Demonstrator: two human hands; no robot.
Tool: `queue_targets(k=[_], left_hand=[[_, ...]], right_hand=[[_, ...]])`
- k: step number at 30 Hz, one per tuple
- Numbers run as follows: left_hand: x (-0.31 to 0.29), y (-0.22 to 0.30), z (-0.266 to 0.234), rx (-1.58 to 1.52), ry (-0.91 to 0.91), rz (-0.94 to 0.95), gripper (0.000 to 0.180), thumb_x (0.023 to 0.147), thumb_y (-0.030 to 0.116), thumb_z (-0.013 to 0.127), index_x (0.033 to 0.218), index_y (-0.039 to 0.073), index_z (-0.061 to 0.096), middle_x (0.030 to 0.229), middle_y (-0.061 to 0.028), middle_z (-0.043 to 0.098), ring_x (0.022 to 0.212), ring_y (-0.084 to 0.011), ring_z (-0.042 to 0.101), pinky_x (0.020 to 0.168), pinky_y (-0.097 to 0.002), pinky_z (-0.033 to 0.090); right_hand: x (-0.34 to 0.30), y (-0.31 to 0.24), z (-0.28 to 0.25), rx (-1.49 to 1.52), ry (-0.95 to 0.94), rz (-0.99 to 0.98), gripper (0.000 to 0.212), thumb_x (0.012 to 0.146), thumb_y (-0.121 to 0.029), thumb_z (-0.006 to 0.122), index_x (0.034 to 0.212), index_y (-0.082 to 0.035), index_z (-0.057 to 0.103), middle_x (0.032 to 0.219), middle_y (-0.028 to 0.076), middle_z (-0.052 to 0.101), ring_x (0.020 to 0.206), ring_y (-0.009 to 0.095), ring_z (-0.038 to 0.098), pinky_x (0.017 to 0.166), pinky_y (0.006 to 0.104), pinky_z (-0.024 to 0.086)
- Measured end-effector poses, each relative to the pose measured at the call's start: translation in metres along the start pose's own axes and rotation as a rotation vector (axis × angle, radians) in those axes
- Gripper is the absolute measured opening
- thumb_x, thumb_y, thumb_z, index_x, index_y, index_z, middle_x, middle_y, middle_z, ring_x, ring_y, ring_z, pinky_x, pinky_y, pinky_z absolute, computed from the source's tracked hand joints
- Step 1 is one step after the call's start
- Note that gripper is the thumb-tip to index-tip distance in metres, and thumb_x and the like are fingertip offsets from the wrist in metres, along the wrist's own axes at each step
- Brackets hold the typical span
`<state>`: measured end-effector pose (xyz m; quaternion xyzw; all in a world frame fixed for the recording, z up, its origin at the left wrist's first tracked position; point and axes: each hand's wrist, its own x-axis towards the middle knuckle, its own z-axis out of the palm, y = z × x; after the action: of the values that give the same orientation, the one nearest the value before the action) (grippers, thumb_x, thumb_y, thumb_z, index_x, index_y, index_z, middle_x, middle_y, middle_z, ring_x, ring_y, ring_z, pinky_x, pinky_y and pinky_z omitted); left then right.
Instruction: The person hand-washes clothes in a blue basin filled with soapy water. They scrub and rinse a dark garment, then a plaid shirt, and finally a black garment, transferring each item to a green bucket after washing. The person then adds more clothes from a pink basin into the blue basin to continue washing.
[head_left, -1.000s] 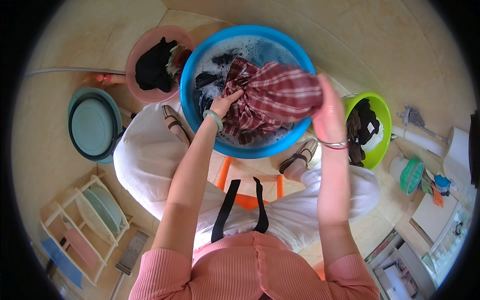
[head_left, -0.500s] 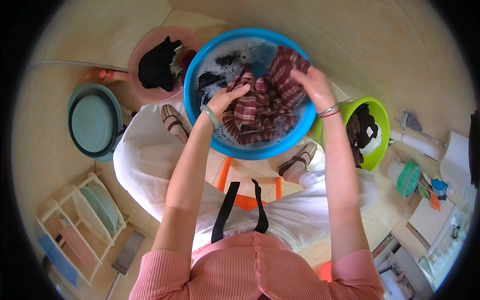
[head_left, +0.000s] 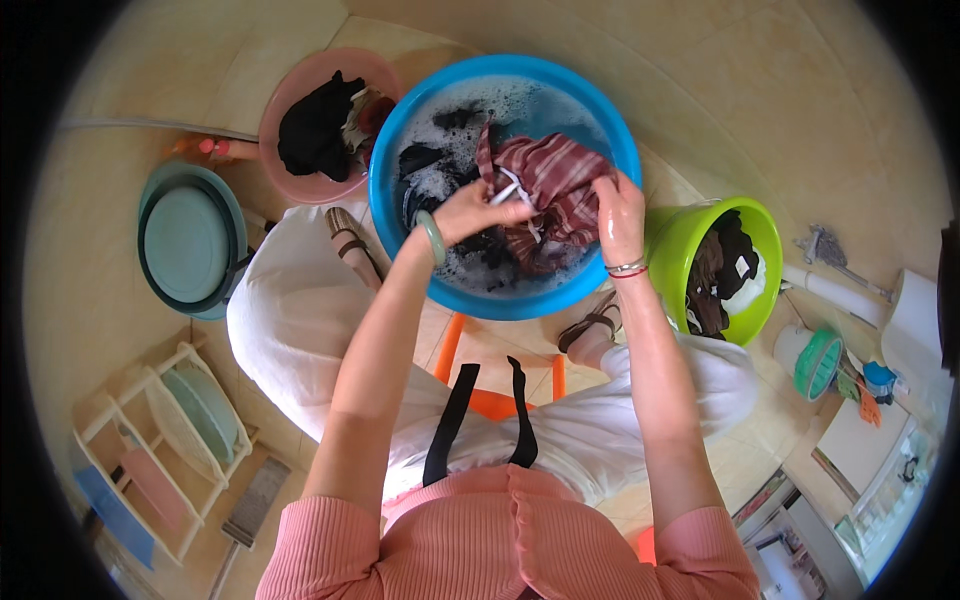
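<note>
Between my two hands a wet red plaid garment [head_left: 555, 170] is held over a round blue basin [head_left: 525, 306], its lower part hanging to the water. My left hand [head_left: 478, 213], with a pale green bangle at the wrist, is closed on the garment's near left part, where thin white strips [head_left: 507, 190] show. At the right edge of the cloth, my right hand [head_left: 621, 212] grips a fold, fingers partly hidden behind it. Foamy suds [head_left: 500, 95] float in the basin, and dark wet clothes [head_left: 425, 158] lie soaking left of the garment.
A pink basin [head_left: 268, 125] with a black garment [head_left: 315, 125] stands at the far left. Right of the blue basin is a lime green bucket [head_left: 670, 250] of dark clothes [head_left: 735, 245]. Teal nested basins [head_left: 185, 250] and a white rack [head_left: 187, 530] are at the left.
The plaid garment has been turned and gathered, and white strips now show on it. My left hand has shifted right; my right hand has come lower and closer to the left.
</note>
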<state>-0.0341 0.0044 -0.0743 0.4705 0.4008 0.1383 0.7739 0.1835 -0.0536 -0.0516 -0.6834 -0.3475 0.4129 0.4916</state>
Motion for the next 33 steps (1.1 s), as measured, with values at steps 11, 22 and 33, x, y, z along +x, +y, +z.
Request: queue_targets(k=[11,22,33], left_hand=[[0.023,-0.043,0.019,-0.194,0.275,0.135,0.017,0.086,0.003,0.064,0.101,-0.001,0.069,0.095,-0.0025,0.071,0.083,-0.0088,0.062,0.078,-0.0257,0.049],[0.005,0.034,0.048,0.396,0.256,0.373,0.033,0.071,0.025,0.083,0.091,0.002,0.071,0.088,-0.0139,0.067,0.082,-0.0268,0.065,0.078,-0.0363,0.052],[0.004,-0.025,0.001,0.697,0.285,0.39,0.077,0.069,0.032,0.086,0.136,0.013,0.052,0.133,-0.0169,0.055,0.123,-0.035,0.053,0.104,-0.0385,0.043]], right_hand=[[0.025,0.002,-0.036,0.39,0.133,0.24,0.025,0.091,-0.016,0.064,0.105,0.004,0.065,0.103,0.007,0.069,0.09,0.015,0.063,0.081,0.0281,0.05],[-0.025,-0.009,0.0,-0.571,-0.35,-0.34,0.07,0.073,-0.025,0.078,0.134,-0.01,0.047,0.127,0.019,0.058,0.122,0.034,0.053,0.102,0.044,0.039],[-0.011,-0.064,-0.015,0.622,-0.095,0.066,0.018,0.095,-0.011,0.053,0.102,0.002,0.063,0.101,0.004,0.066,0.093,0.012,0.06,0.086,0.0266,0.046]])
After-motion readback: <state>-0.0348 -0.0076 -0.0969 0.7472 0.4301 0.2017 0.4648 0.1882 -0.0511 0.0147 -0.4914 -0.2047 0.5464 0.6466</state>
